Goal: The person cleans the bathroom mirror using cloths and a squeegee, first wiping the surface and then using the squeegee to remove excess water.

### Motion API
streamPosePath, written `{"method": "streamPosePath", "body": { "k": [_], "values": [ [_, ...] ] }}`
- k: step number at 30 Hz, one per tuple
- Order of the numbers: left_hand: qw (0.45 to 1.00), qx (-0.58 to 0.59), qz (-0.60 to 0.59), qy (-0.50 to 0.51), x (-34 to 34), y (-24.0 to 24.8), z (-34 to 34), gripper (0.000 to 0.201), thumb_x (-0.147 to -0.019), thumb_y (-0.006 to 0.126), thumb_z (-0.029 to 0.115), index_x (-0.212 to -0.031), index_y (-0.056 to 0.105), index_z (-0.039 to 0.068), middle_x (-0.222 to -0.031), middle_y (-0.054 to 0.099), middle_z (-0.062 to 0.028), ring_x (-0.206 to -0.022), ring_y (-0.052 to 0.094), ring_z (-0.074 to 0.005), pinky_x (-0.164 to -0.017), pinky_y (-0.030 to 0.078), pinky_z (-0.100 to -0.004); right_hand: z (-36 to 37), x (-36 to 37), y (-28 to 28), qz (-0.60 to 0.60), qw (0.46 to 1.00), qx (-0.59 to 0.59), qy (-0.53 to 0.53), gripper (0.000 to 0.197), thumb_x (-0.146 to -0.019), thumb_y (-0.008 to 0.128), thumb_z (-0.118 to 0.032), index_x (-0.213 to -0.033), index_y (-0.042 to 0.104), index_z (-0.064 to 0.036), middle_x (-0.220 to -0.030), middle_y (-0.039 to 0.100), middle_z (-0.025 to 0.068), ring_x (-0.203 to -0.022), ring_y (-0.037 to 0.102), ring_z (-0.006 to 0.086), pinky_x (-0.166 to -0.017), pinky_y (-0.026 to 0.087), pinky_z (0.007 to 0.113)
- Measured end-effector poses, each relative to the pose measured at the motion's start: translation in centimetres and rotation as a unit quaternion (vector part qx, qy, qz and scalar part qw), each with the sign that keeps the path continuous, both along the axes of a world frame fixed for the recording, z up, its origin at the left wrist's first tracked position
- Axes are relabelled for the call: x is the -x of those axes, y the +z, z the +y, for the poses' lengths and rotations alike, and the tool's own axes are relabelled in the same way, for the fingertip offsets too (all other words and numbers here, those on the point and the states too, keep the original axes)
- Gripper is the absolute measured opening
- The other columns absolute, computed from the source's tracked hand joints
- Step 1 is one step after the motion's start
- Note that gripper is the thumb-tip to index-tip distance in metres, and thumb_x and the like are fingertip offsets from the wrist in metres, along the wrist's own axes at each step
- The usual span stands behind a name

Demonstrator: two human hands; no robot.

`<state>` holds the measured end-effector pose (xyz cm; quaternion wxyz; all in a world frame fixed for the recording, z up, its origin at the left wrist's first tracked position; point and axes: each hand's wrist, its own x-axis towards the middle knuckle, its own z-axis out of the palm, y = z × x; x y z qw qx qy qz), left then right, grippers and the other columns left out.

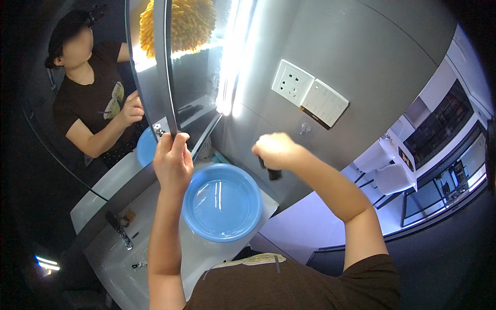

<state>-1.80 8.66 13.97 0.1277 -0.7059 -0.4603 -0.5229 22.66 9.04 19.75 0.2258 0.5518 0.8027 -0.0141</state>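
My left hand [172,163] grips the lower edge of a mirrored door [163,67] that stands swung out from the wall. My right hand [276,150] is closed around a short dark handle [273,174] in front of the grey wall. A fluffy yellow duster head [188,23] rests against the mirror at the top; I cannot see whether it joins the handle. An empty round blue basin [227,206] sits on the white counter below both hands. The mirror to the left reflects me.
A white sink [124,268] with a chrome tap [120,231] lies at the lower left. A bright vertical light strip [230,67] runs beside the mirror. A white socket [292,82] and switch plate [325,103] sit on the grey wall. White furniture [382,165] shows at the right.
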Motion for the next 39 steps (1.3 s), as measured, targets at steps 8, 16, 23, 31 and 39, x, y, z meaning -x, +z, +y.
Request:
{"method": "streamPosePath", "body": {
  "k": [8, 16, 23, 31, 39],
  "values": [
    [1.000, 0.009, -0.001, 0.013, -0.2, -0.1, -0.2, 0.027, -0.071, 0.063, -0.005, -0.093, 0.057, 0.009, -0.082, 0.052, -0.0087, -0.075, 0.056, -0.0291, -0.063, 0.046, -0.0393, 3.9, -0.8, 9.3, 0.005, 0.829, -0.552, 0.090, 0.013, -0.075, 0.060, -0.011, -0.083, 0.069, -0.0060, -0.105, 0.061, 0.0067, -0.105, 0.051, 0.0242, -0.089, 0.041, 0.036],
    [1.000, 0.010, -0.007, 0.002, 0.1, -0.1, -0.2, 0.027, -0.071, 0.063, -0.005, -0.093, 0.057, 0.010, -0.083, 0.052, -0.0085, -0.075, 0.057, -0.0288, -0.063, 0.046, -0.0395, 4.4, -3.5, 2.1, -0.094, 0.775, -0.589, 0.208, 0.024, -0.076, 0.059, -0.015, -0.094, 0.071, -0.0034, -0.114, 0.060, 0.0117, -0.108, 0.049, 0.0268, -0.093, 0.037, 0.038],
    [1.000, 0.003, -0.008, 0.005, 0.0, -0.2, 0.0, 0.027, -0.071, 0.064, -0.004, -0.093, 0.058, 0.010, -0.083, 0.052, -0.0086, -0.075, 0.057, -0.0293, -0.063, 0.046, -0.0402, 0.8, -3.1, -4.5, 0.035, 0.973, -0.221, 0.060, 0.012, -0.077, 0.059, -0.010, -0.087, 0.060, -0.0046, -0.088, 0.060, 0.0140, -0.088, 0.062, 0.0318, -0.072, 0.050, 0.042],
    [1.000, 0.014, -0.007, 0.014, 0.4, -0.4, -0.1, 0.029, -0.069, 0.064, -0.005, -0.093, 0.057, 0.010, -0.084, 0.052, -0.0095, -0.076, 0.057, -0.0303, -0.064, 0.047, -0.0408, -1.5, -0.1, 10.7, 0.226, 0.917, -0.328, -0.005, 0.024, -0.071, 0.063, -0.014, -0.091, 0.054, -0.0027, -0.088, 0.058, 0.0190, -0.083, 0.059, 0.0358, -0.074, 0.048, 0.043],
    [1.000, 0.008, -0.011, 0.004, 0.0, 0.0, 0.0, 0.029, -0.069, 0.064, -0.006, -0.093, 0.057, 0.010, -0.084, 0.052, -0.0095, -0.076, 0.057, -0.0307, -0.064, 0.046, -0.0414, 5.4, -2.9, 23.6, -0.011, 0.694, -0.715, 0.081, 0.013, -0.089, 0.054, -0.011, -0.093, 0.065, -0.0046, -0.101, 0.058, 0.0125, -0.093, 0.057, 0.0240, -0.085, 0.048, 0.034]
  ]
}}
